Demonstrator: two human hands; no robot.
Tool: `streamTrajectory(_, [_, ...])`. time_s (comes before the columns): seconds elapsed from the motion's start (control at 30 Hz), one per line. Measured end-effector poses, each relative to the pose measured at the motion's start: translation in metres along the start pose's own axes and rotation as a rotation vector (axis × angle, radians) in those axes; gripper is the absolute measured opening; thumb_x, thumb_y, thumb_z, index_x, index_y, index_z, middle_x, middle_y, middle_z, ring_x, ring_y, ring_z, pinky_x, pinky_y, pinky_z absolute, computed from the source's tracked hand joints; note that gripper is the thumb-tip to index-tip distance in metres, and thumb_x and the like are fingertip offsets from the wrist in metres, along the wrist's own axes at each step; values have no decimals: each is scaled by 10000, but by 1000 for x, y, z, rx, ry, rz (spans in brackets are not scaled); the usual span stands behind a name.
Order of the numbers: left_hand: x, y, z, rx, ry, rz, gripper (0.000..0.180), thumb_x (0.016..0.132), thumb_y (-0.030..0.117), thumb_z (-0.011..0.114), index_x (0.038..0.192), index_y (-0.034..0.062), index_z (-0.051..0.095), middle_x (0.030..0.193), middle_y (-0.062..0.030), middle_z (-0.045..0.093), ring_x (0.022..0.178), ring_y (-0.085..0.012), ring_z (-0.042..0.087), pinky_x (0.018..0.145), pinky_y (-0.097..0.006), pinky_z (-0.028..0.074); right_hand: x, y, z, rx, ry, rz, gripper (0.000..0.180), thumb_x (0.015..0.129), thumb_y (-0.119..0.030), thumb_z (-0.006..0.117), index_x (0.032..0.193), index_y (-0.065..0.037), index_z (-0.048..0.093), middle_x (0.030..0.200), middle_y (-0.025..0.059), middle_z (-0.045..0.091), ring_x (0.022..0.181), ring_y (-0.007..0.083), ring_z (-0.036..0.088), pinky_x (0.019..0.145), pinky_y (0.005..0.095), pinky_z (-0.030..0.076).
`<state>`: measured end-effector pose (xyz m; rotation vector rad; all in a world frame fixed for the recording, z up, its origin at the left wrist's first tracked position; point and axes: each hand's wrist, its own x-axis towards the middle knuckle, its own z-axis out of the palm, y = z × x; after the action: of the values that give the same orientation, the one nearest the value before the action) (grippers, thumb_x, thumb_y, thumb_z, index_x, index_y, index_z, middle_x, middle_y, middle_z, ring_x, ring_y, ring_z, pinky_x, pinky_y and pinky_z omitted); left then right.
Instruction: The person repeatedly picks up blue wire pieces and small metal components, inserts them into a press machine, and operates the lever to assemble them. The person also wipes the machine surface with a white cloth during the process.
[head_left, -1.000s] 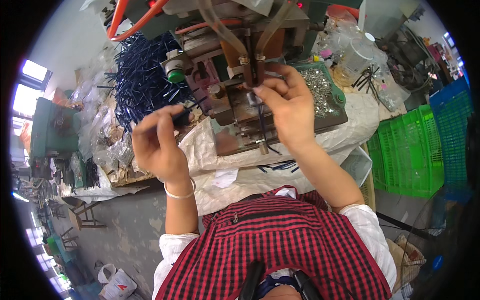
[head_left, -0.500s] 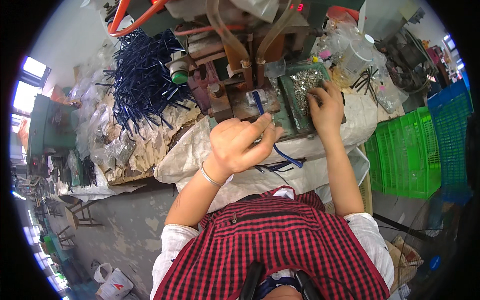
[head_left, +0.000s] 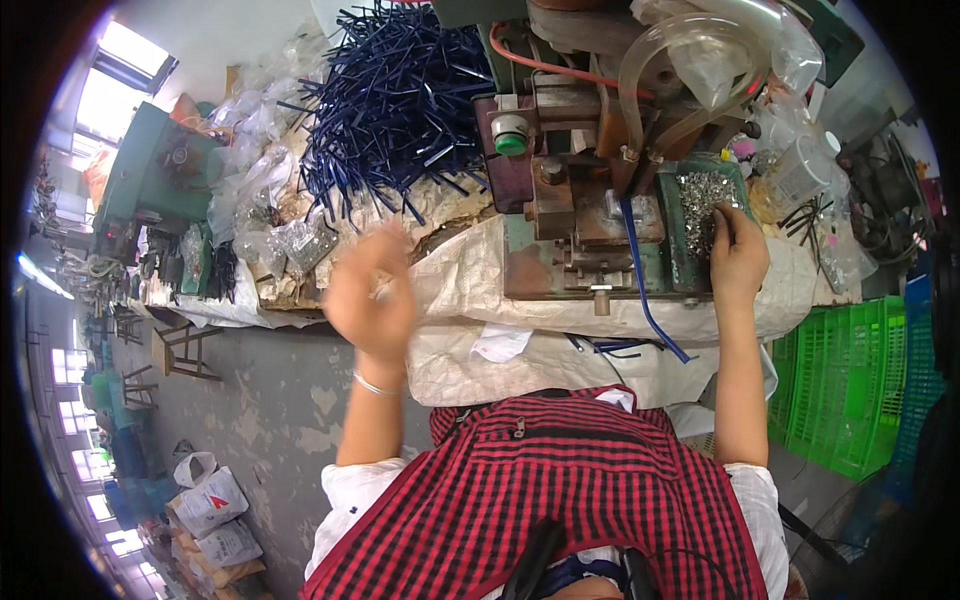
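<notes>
My left hand (head_left: 372, 295) is raised over the bench edge, near the pile of dark blue strips (head_left: 390, 110). Motion smears its fingers, and I see no strip in it. At the right, my right hand (head_left: 740, 255) reaches to the green tray (head_left: 678, 235) of small shiny metal pieces (head_left: 708, 195). Its thumb and fingertips are pinched together at the pieces; what they hold is too small to make out. One blue strip (head_left: 642, 280) has its far end under the bench machine (head_left: 585, 110), and its near end hangs over the bench edge, untouched.
Loose dark strips (head_left: 610, 347) and a white scrap (head_left: 502, 342) lie on the pale cloth before me. Clear plastic bags (head_left: 265, 200) sit left of the pile. A plastic jar (head_left: 800, 180) stands beyond the tray, and green crates (head_left: 840, 385) are at the right.
My left hand has let go of the blue strip at the machine and swung left toward the pile. My right hand remains at the metal pieces, its fingers now pinched. The view has turned left.
</notes>
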<state>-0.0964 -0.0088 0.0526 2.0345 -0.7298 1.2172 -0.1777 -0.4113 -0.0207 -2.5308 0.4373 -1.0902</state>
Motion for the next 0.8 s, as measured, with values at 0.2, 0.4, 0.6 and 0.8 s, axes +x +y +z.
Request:
streamTrajectory(0.2, [3, -183, 6, 727, -397, -256, 206, 921, 306, 721, 921, 106, 768, 925, -104, 749, 864, -294, 706, 783, -410, 535, 14, -27, 9, 172, -75, 152, 105, 929, -119, 702, 989, -41, 739, 904, 159, 719, 829, 342, 689, 780, 414, 534])
streamTrajectory(0.4, [-63, -254, 82, 365, -362, -878, 348, 828, 313, 829, 852, -14, 713, 847, -179, 737, 787, -356, 694, 728, -421, 530, -12, -2, -12, 92, 33, 88, 115, 913, -91, 704, 997, -32, 754, 946, 148, 728, 899, 340, 683, 842, 406, 526])
streamTrajectory(0.6, [-73, -167, 48, -75, -513, -1008, 192, 873, 154, 792, 863, -18, 708, 734, -26, 682, 650, -95, 586, 620, -265, 473, -42, -10, -51, 405, 40, 424, 127, 919, -15, 711, 1037, -5, 758, 1030, 68, 762, 967, 143, 691, 894, 283, 524])
streamTrajectory(0.8, [-42, -74, 67, -407, -299, -805, 102, 942, 44, 722, 959, 24, 623, 811, 16, 615, 684, -38, 545, 586, -202, 420, 23, -105, -20, 812, -155, 171, 211, 913, 15, 708, 1123, 16, 704, 1045, 79, 739, 980, 143, 684, 892, 276, 525])
